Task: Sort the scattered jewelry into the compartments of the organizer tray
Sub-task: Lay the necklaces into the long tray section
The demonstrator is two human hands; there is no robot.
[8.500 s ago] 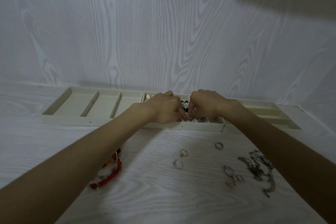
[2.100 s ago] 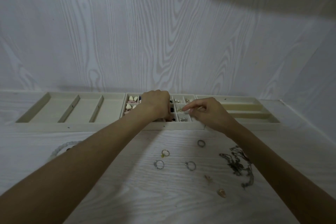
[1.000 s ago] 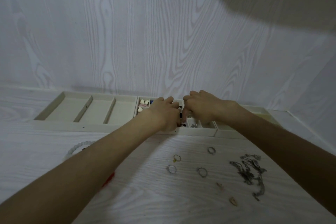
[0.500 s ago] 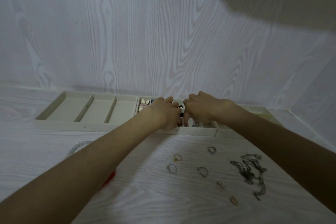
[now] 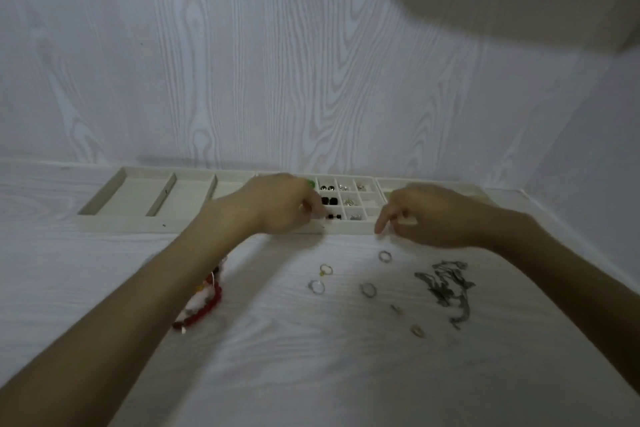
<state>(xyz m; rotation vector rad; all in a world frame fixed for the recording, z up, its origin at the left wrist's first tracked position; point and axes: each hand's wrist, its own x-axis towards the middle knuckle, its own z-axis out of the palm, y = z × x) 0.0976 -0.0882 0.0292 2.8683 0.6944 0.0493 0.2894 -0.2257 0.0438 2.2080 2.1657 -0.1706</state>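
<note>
Cream tray (image 5: 145, 224) lies along the tabletop's far edge, where the left hand (image 5: 277, 206) curls over its small compartments, pinching something unclear, while the right hand (image 5: 426, 215) hovers loosely curled, empty, above a ring (image 5: 384, 256).

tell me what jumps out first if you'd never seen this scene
Two bare forearms reach in, the left hand at the organizer tray and the right hand just off its front edge. Below them, loose rings, a dark tangled chain and a red bead bracelet lie scattered on the pale table.
</note>
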